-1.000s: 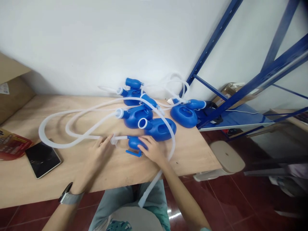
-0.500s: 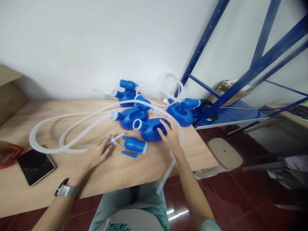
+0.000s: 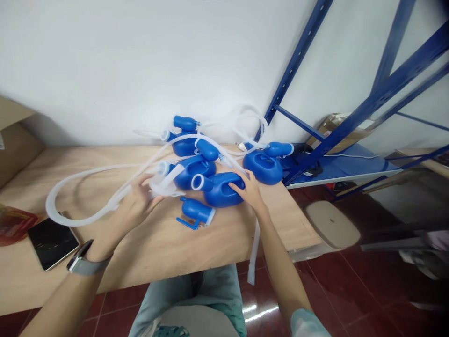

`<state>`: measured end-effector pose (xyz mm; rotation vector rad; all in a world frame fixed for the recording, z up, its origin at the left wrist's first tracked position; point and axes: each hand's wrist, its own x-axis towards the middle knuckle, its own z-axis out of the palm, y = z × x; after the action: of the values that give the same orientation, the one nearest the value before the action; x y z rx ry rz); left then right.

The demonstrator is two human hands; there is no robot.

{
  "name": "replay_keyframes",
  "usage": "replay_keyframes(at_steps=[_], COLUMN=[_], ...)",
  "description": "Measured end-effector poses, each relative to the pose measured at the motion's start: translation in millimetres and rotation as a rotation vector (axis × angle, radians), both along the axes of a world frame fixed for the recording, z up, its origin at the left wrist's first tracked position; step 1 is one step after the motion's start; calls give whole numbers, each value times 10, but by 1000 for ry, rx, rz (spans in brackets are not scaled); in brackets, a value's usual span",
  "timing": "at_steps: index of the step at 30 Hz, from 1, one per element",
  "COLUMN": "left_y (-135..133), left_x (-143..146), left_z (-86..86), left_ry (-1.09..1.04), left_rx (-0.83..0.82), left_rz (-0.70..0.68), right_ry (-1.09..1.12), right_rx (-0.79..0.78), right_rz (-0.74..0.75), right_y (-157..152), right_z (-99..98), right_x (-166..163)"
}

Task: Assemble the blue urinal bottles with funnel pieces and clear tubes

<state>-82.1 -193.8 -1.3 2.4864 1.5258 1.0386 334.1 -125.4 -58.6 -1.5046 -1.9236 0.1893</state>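
Several blue plastic containers with white spouts lie bunched on the wooden table [image 3: 164, 243], tangled with long translucent white tubes [image 3: 70, 187]. My left hand [image 3: 135, 206] is closed on a tube end and lifts it just above the table, left of the pile. My right hand [image 3: 247, 191] rests its fingers on the right end of the nearest large blue container [image 3: 220, 187]. A small blue capped piece [image 3: 196, 213] lies alone in front of that container, between my hands. Another blue container [image 3: 263, 166] sits at the table's right edge.
A dark phone [image 3: 52, 242] and a red packet [image 3: 14, 224] lie at the table's left. A cardboard box [image 3: 16, 135] stands at far left. Blue metal shelving [image 3: 333, 135] rises at right, with a beige stool [image 3: 329, 227] on the red tiled floor.
My left hand rose from the table and took hold of a tube, lifting it. My right hand left the small blue piece and moved onto the large container.
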Motion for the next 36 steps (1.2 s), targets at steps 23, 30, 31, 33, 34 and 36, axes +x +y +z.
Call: replay_keyframes(at_steps=[23, 30, 31, 33, 34, 36], left_y=[478, 460, 473, 502, 512, 516], left_x=[972, 1071, 1062, 1031, 1013, 979], left_z=[-20, -210, -211, -196, -179, -126], left_ry=[280, 237, 227, 206, 197, 196], left_rx=[-224, -180, -184, -189, -189, -185], left_rz=[58, 101, 85, 47, 34, 29], right_ry=[51, 43, 43, 43, 42, 32], right_rx=[77, 85, 88, 95, 97, 89], right_rz=[-29, -48, -51, -59, -63, -70], right_y=[22, -12, -9, 6, 15, 32], right_z=[-64, -69, -70, -70, -69, -65], right_x=[-161, -172, -171, -170, -171, -180])
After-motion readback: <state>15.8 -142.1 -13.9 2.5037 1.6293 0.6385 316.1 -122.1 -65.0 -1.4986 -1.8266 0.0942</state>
